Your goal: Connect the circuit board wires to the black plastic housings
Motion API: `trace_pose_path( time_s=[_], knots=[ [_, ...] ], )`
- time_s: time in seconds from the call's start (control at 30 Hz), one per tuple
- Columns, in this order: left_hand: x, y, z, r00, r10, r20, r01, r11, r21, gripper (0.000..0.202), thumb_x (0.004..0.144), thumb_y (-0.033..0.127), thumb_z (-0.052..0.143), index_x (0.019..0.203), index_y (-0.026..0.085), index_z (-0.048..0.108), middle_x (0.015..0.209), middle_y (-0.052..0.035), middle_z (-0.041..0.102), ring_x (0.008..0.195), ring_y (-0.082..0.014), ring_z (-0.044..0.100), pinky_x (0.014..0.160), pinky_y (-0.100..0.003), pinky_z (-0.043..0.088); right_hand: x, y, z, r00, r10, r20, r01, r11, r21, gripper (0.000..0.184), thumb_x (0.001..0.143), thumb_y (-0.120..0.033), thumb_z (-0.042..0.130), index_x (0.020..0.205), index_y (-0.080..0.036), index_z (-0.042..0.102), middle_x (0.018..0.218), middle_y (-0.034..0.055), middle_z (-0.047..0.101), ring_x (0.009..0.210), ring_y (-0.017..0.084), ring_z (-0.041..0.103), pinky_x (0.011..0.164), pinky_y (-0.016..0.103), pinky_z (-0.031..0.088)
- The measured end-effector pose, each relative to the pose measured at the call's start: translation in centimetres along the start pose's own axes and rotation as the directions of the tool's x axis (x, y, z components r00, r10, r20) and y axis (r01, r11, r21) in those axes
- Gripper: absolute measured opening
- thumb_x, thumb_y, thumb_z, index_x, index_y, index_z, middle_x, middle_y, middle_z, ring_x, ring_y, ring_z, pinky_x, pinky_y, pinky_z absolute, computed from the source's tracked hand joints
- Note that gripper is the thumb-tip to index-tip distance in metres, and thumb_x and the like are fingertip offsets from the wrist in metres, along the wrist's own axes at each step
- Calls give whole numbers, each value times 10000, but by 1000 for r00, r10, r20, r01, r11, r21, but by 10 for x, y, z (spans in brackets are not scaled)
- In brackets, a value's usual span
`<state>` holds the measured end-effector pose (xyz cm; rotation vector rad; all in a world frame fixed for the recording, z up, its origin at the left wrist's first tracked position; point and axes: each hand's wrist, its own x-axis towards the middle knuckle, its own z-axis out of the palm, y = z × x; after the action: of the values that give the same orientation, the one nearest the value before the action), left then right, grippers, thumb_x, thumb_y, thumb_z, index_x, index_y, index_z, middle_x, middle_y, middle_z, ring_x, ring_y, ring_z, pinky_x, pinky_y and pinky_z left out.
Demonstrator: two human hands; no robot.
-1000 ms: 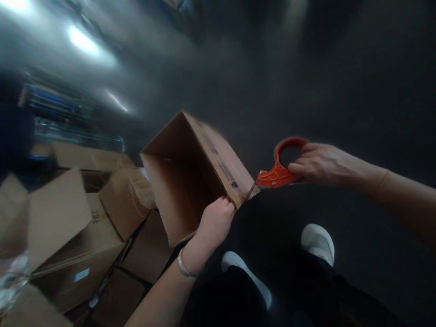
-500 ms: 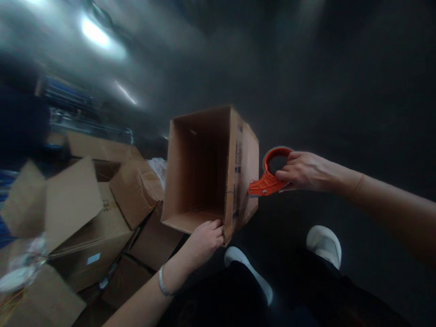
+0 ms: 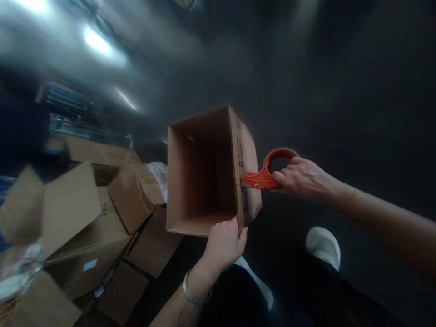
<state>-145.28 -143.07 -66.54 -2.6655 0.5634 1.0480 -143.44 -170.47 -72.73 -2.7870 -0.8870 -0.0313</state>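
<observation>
One held box (image 3: 204,172), one tape dispenser (image 3: 264,175), two shoes (image 3: 323,245).

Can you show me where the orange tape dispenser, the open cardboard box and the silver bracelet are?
orange tape dispenser (image 3: 260,178), head view, on its flat orange body.
open cardboard box (image 3: 200,172), head view, on its inner wall.
silver bracelet (image 3: 192,297), head view, on the band at the left wrist.

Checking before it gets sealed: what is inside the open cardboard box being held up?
Inside the cardboard box, only bare brown walls show. The far end is in shadow, so the deepest part cannot be made out.
</observation>
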Motion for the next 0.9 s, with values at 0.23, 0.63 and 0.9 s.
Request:
trace_pose_path(
  time_s=[0.23, 0.63, 0.9],
  knots=[
    [-6, 15, 14, 994, -18, -111, 20, 1000, 10, 251, 919, 297, 371, 877, 154, 573, 708, -73, 659, 644, -227, 645, 572, -309, 446, -16, -40, 11, 960, 277, -40, -276, 961, 29, 332, 943, -435, 425, 802, -160, 546, 622, 40, 627, 543, 169, 551, 634, 311, 262],
    [-5, 32, 15, 997, -2, -75, 4, 1000, 27, 298, 935, 236, 290, 913, 124, 565, 746, -108, 652, 696, -252, 655, 605, -335, 479, 8, -47, -5, 811, 584, 31, -584, 805, 101, 561, 861, -660, 396, 857, -147, 622, 623, 94, 654, 491, 191, 583, 448, 282, 232],
    [-45, 25, 22, 998, 34, 49, -23, 979, -201, 247, 899, 266, 370, 952, 172, 592, 795, -82, 672, 754, -244, 652, 675, -347, 495, 5, 61, -34, 537, 842, -58, -843, 531, -88, 593, 769, -693, 511, 654, -124, 632, 614, 157, 619, 541, 227, 577, 497, 313, 341]
  ],
)
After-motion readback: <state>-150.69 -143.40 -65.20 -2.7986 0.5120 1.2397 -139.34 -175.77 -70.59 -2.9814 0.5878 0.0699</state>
